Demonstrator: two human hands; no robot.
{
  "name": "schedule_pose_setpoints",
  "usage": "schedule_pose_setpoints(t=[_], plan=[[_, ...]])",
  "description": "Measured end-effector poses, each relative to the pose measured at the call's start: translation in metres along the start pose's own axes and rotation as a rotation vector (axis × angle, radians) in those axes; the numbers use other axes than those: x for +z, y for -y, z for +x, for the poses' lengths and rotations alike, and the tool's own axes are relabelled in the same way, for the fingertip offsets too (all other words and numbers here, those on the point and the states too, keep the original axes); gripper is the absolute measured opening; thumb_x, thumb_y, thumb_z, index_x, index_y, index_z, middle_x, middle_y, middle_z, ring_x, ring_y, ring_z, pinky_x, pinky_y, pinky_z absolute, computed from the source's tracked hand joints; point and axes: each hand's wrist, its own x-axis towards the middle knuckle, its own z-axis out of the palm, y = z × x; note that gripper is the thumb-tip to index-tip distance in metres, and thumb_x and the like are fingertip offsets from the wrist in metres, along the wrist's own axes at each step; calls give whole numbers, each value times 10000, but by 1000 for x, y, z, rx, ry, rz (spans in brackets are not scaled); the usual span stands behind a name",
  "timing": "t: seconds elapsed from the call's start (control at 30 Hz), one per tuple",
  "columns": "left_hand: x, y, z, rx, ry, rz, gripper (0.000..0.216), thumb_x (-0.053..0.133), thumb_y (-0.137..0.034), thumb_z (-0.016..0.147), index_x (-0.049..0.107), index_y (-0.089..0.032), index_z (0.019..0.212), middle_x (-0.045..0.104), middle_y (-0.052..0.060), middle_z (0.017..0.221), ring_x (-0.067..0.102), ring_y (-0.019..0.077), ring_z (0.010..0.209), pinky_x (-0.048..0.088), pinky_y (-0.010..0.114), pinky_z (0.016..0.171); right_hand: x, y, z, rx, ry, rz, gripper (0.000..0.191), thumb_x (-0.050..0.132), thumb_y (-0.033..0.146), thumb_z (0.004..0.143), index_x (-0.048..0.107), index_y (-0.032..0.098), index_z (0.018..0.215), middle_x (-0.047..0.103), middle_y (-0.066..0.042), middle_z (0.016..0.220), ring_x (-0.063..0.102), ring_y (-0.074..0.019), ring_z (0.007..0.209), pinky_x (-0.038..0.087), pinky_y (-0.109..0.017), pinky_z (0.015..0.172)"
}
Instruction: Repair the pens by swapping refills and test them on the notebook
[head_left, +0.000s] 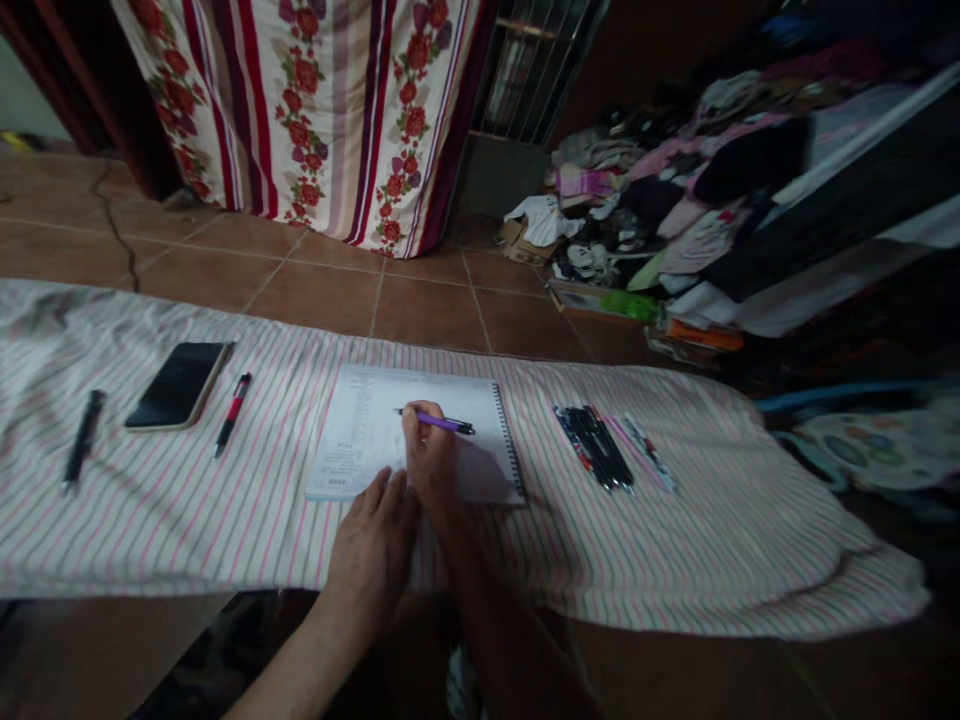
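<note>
1. The purple pen (442, 422) lies across the fingers of the right hand (429, 455), above the middle of the open page. It is pinched between thumb and fingers, with the hand closed around it and the wrist low near the paper. Whether its tip touches the paper cannot be told from this view.
2. The spiral notebook (360, 420) lies flat near the middle of the striped cloth (150, 530), its wire binding on the right. Small printed or written lines show on the page, too small to read.
3. The left hand (371, 545) is open with its fingers spread, holding nothing. It sits at the notebook's near edge, by the bottom corner.
4. Right of the notebook lies a bundle of pens (596, 448), apparently in a clear packet, though the wrapping is hard to make out.
5. Left of the notebook, toward the cloth's far end, lie a red pen (232, 412), a black phone (178, 385) and a black pen (84, 438).
6. Beyond the cloth's far edge, a cardboard box (521, 245) sits against a heap of clothes (675, 200) on the tile floor (322, 300).
</note>
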Motion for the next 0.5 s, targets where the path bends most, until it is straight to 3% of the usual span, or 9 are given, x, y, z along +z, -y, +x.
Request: schedule_pose_setpoints(t=[0.23,0.5], plan=[[11,7,-4,84,-173,120,365,482,-99,821,629,-123,1154,619,148,1228,541,308,1162,525,414,890,-20,1,6,63,-50,-69,354,346,465,895,564,195,825,676,-54,718,636,-170,690,468,-263,666],[12,8,-8,115,-175,129,422,485,-81,793,594,-123,1199,594,157,1256,509,310,1198,485,429,935,-67,-15,23,41,-140,-115,329,344,407,895,570,171,863,689,-79,837,633,-161,725,473,-265,699]])
